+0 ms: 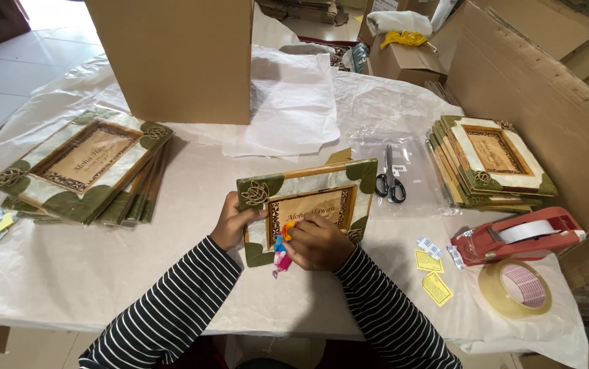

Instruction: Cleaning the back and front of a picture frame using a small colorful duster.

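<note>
I hold a decorated picture frame (322, 179) with green leaf corners, a pale border and a carved wooden centre, tilted up off the paper-covered table (103, 273). My left hand (234, 222) grips its left edge. My right hand (316, 242) presses a small bright pink, orange and blue cloth or brush (282, 254) against the frame's lower middle. Both arms wear black-and-white striped sleeves.
Stacks of similar frames lie at the left (86, 164) and right (492, 160). Scissors (390, 179) rest on clear plastic. A red tape dispenser (520, 234), a tape roll (514, 287), yellow tags (432, 273), small packets (428, 246) and a cardboard box (178, 58) are nearby.
</note>
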